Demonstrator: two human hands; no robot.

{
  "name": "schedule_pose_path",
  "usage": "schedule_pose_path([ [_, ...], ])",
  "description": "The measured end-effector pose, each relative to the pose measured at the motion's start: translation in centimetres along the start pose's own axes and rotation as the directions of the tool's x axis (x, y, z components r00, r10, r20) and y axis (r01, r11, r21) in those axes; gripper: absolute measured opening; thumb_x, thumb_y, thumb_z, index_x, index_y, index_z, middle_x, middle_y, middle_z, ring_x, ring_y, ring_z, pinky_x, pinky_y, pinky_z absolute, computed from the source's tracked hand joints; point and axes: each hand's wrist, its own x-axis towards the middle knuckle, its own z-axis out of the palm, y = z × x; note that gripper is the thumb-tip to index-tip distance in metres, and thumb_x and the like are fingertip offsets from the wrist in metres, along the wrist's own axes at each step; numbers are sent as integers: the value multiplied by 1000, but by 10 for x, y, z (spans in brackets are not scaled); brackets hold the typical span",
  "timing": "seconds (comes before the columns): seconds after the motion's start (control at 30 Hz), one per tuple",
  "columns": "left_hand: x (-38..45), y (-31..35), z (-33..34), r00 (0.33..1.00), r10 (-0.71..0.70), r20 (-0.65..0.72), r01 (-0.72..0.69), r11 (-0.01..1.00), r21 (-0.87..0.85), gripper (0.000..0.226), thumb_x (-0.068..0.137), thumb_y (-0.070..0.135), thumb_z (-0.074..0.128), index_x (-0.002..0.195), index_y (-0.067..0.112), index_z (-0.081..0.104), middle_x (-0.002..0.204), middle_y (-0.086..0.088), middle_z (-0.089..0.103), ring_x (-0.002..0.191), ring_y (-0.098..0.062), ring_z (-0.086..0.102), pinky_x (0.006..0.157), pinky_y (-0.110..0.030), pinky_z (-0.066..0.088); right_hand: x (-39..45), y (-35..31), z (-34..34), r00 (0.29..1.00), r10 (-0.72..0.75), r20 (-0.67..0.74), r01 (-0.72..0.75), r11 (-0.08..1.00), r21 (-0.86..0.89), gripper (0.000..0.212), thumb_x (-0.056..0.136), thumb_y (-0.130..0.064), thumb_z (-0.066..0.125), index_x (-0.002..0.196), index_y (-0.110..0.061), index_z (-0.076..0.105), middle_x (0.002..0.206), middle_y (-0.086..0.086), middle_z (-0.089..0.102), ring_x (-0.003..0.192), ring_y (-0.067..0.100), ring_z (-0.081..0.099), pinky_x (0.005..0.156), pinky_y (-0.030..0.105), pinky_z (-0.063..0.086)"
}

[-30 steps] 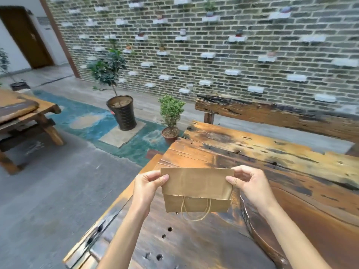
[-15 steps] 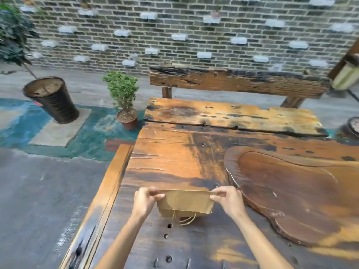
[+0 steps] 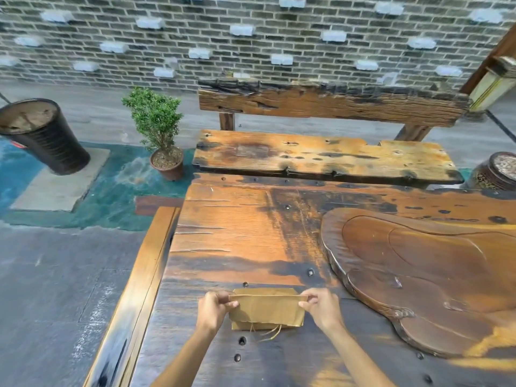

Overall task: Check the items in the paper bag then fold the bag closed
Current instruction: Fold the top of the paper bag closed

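Observation:
A brown paper bag (image 3: 266,310) lies on the dark wooden table (image 3: 237,236) near its front edge, its top part folded down over the front. Thin string handles (image 3: 269,332) stick out below the flap. My left hand (image 3: 213,310) pinches the left end of the fold. My right hand (image 3: 321,307) pinches the right end. The bag's contents are hidden.
A carved wooden tray (image 3: 418,275) fills the table's right side. Behind the table stands a rough bench (image 3: 321,160) against a brick wall. A small potted shrub (image 3: 162,135) and a large black pot (image 3: 42,135) stand on the floor at left, a jar (image 3: 497,171) at right.
The camera has turned right and tilted down. Both hands lowered the folded bag from mid-air toward the table's front edge, keeping hold of the fold's ends.

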Motion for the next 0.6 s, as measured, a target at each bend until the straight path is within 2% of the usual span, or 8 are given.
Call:
schedule_pose_path([
  [0.13,13,-7,6,1000,-24,-1,24,1000,3,14,74,-2,80,73,12,79,80,-5,78,77,-12,68,57,-2,47,9,7,5,999,23,26,-22,1000,-13,23,76,-12,82,99,-13,80,70,3,70,72,11,65,70,15,44],
  [0.23,22,-14,8,1000,-27,-9,28,999,19,10,73,0,81,78,8,80,82,-8,79,80,-16,70,58,-4,49,13,10,8,999,18,29,-18,1000,-24,23,76,-15,82,98,-15,80,72,2,71,71,10,66,62,4,40],
  [0.33,26,-19,8,1000,-24,12,24,999,45,13,73,3,82,84,10,80,82,-8,80,81,-19,73,60,-8,51,16,9,7,999,-1,54,3,999,-40,25,75,-17,83,100,-18,79,69,-2,66,68,8,61,64,10,41],
  [0.43,27,-23,6,999,-24,40,22,999,50,21,72,4,83,90,15,79,84,-13,78,82,-23,73,69,-26,59,14,9,6,996,-19,90,24,998,-57,28,76,-21,82,103,-25,76,77,1,65,72,10,60,66,16,41],
  [0.5,23,-24,5,999,-11,37,9,999,47,26,70,4,85,90,18,77,88,-15,77,79,-21,70,74,-36,60,11,10,4,994,-37,107,44,997,-70,30,77,-23,82,105,-28,73,80,-1,62,76,11,59,63,9,38],
  [0.6,15,-23,6,999,18,37,-18,1000,-4,31,68,2,86,88,22,75,98,-7,77,94,-22,71,85,-41,59,4,9,-1,991,-69,116,78,994,-79,30,79,-21,80,107,-27,71,77,-15,55,80,9,57,62,4,36],
])
